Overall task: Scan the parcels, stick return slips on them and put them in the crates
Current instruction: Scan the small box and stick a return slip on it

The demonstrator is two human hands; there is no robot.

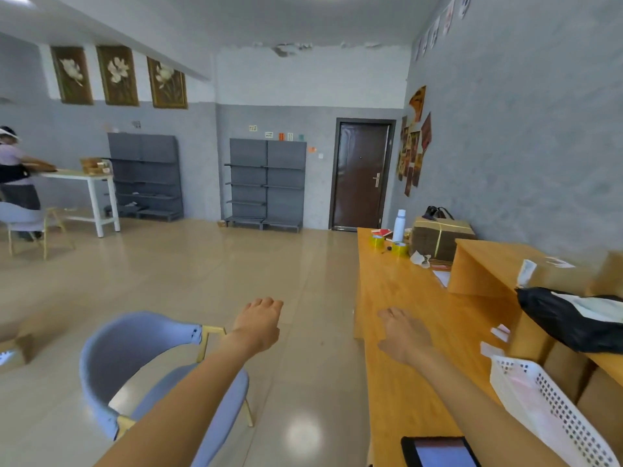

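While both arms are reaching forward, the left hand (258, 323) is hanging over the floor with its fingers curled under, holding nothing. The right hand (403, 335) is floating over the wooden table (401, 291) with its fingers loose, and it is holding nothing too. The two hands are staying well apart. A black bag parcel (563, 318) is lying on the raised part of the table, far to the right. A white basket (546, 399) is sitting near the right arm. A dark phone (438, 451) is lying at the table's near edge. A blue chair (135, 369) is standing under the left arm.
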